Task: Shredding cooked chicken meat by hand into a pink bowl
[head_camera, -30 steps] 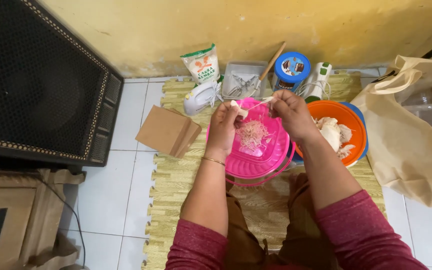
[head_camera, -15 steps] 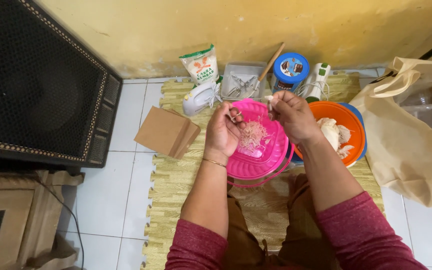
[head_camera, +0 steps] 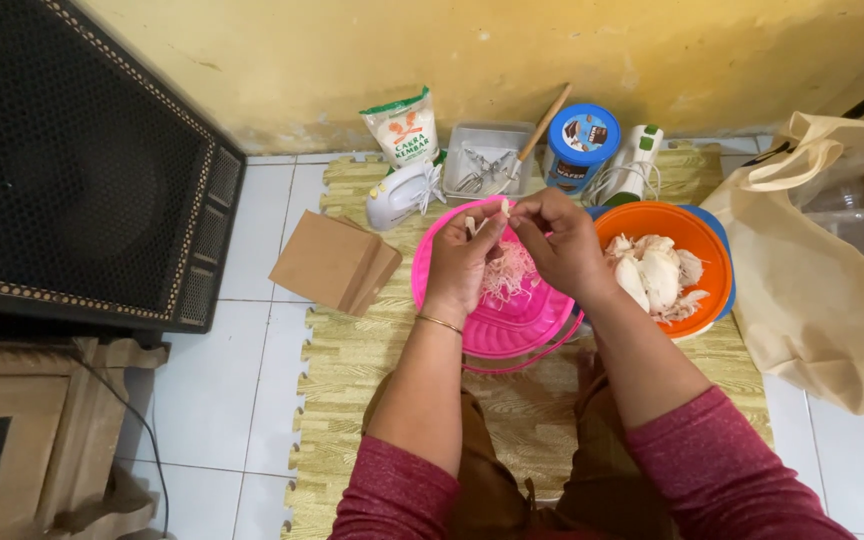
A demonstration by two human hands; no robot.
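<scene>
Head view shows a big black speaker box (head_camera: 72, 170) at nine o'clock. Over the round pink plastic bowl (head_camera: 497, 310), the left hand (head_camera: 460, 258) and right hand (head_camera: 558, 238) both pinch one small pale meat strip (head_camera: 500, 208), lying three-to-nine between their fingertips, at twelve o'clock above the shreds.

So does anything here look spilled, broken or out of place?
Nothing looks spilled or broken. Both hands, left hand and right hand, pinch a small pale piece above the pink bowl. The shreds lie inside it, and the pale chunks stay in the orange bowl.
</scene>
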